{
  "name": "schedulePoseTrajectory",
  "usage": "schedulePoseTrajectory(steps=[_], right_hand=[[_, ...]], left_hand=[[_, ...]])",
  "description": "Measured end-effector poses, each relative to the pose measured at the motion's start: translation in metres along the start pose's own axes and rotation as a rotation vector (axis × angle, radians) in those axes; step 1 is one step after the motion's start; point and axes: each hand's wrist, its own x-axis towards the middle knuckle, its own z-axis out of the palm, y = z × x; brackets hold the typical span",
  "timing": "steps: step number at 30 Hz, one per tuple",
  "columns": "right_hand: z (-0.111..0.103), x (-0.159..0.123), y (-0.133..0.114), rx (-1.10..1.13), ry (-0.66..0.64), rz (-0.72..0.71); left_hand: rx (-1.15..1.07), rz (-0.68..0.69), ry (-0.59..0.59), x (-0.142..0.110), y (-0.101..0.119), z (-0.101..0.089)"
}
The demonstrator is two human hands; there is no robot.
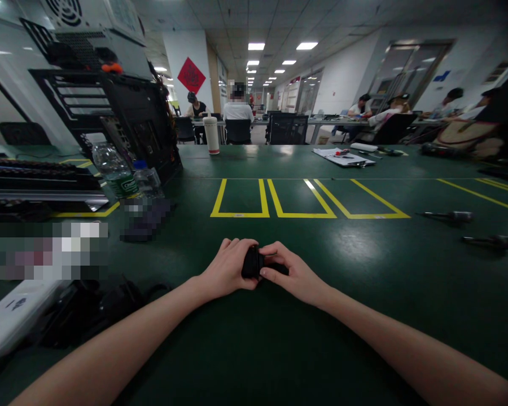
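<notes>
Between my two hands is a small black object, held just above or on the green tabletop; its kind is too dark to make out. My left hand wraps round its left side, thumb below and fingers over the top. From the other side, my right hand pinches its right edge between thumb and fingers. A dark part shows under the right palm, and I cannot tell whether it belongs to the same object.
Yellow tape outlines mark the table ahead. Two dark screwdriver-like tools lie right, a clipboard and white cup farther back. Left are plastic bottles, a black computer case and black cables. People sit beyond.
</notes>
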Motion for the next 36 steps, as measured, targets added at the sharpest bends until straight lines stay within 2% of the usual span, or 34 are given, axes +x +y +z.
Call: schedulePoseTrajectory(steps=[5,16,22,31,36], right_hand=[[0.003,0.003,0.001,0.009,0.05,0.009],[0.001,0.002,-0.001,-0.008,0.075,-0.003],[-0.001,0.005,-0.004,0.019,0.04,0.033],[-0.002,0.004,-0.002,-0.013,0.036,0.033],[-0.003,0.005,-0.002,0.025,0.014,0.053]], left_hand=[[-0.005,-0.012,-0.007,0.0,0.002,-0.002],[-0.035,-0.044,-0.07,0.003,0.006,-0.01],[-0.074,-0.065,-0.1,0.004,0.009,-0.016],[-0.044,-0.061,-0.053,0.002,0.003,-0.008],[-0.067,-0.05,-0.108,0.002,0.006,-0.016]])
